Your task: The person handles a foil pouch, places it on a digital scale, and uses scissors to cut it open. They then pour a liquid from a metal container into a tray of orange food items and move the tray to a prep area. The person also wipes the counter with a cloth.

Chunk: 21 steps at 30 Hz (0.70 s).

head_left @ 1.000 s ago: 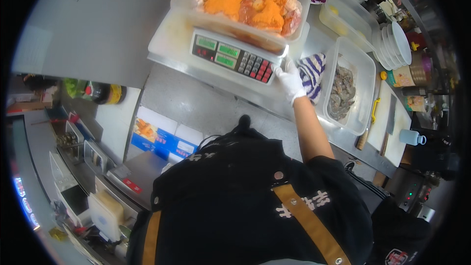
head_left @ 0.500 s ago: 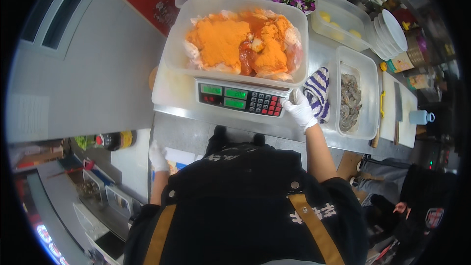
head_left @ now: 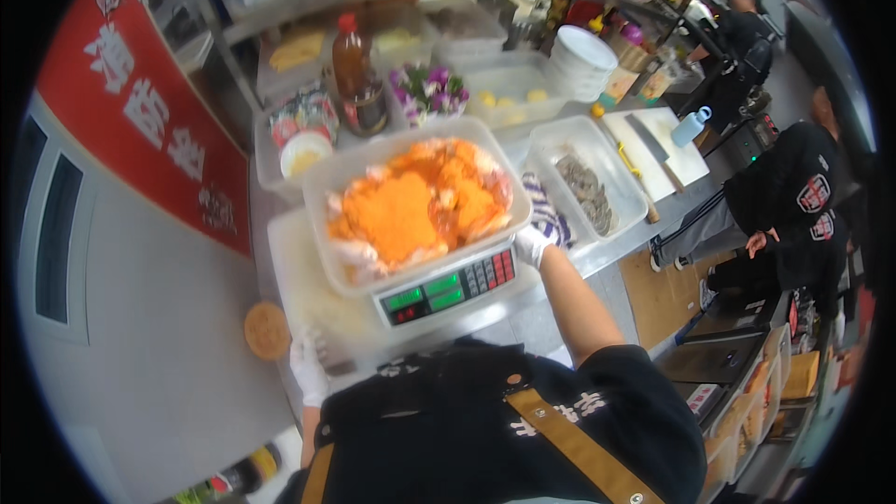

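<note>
Two gloved hands frame a white kitchen scale [head_left: 439, 294] on a steel counter [head_left: 607, 257]. On the scale's platform sits a clear plastic tub [head_left: 322, 189] heaped with orange-coated pieces of food [head_left: 411, 210], placed squarely over the platform, probably so the whole weight bears on it and the green display stays readable at the front edge. The right hand [head_left: 534, 245] rests at the tub's near right corner, just beside the keypad; its fingers seem curled against the rim as if steadying it, but whether they actually clasp the plastic cannot be told from this angle. The left hand [head_left: 308, 369] hangs low at the counter's near left edge, by the scale's corner, close to a round brown disc [head_left: 267, 329]; its fingers look loosely bent and hold nothing that shows.

Right of the scale, a second clear tray [head_left: 627, 189] holds grey seafood, with a striped cloth [head_left: 546, 210] between the two. A cutting board [head_left: 691, 163] with a cleaver [head_left: 653, 145] lies beyond, near a stack of white plates [head_left: 583, 61].
</note>
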Motion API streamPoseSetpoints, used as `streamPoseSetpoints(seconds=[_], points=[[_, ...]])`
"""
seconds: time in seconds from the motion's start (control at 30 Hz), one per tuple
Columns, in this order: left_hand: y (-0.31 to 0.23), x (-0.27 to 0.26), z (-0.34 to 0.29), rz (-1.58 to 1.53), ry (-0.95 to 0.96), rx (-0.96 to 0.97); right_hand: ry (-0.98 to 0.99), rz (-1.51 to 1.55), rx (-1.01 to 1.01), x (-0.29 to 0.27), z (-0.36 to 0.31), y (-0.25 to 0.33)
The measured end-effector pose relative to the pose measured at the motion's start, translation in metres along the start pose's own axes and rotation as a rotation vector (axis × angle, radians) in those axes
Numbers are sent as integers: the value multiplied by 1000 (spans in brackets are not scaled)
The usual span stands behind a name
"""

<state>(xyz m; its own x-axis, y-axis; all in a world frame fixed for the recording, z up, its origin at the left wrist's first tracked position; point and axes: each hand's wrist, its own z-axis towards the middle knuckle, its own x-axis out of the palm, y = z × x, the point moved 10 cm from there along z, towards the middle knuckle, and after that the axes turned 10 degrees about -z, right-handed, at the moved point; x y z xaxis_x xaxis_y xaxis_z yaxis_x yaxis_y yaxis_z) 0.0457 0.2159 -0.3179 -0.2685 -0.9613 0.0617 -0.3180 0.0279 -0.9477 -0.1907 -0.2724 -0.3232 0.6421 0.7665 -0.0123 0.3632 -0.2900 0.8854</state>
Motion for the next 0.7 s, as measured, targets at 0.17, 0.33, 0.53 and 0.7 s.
streamPoseSetpoints(seconds=[0.17,0.33,0.53,0.7], points=[[-25,0,12,-182,13,188,60,83,124,18,8,14],[0,-6,34,-115,0,-30,101,165,153,25,3,28],[11,-9,41,-46,70,-65,132,256,171,32,0,21],[2,-4,34,-15,36,-70,140,324,161,34,0,24]])
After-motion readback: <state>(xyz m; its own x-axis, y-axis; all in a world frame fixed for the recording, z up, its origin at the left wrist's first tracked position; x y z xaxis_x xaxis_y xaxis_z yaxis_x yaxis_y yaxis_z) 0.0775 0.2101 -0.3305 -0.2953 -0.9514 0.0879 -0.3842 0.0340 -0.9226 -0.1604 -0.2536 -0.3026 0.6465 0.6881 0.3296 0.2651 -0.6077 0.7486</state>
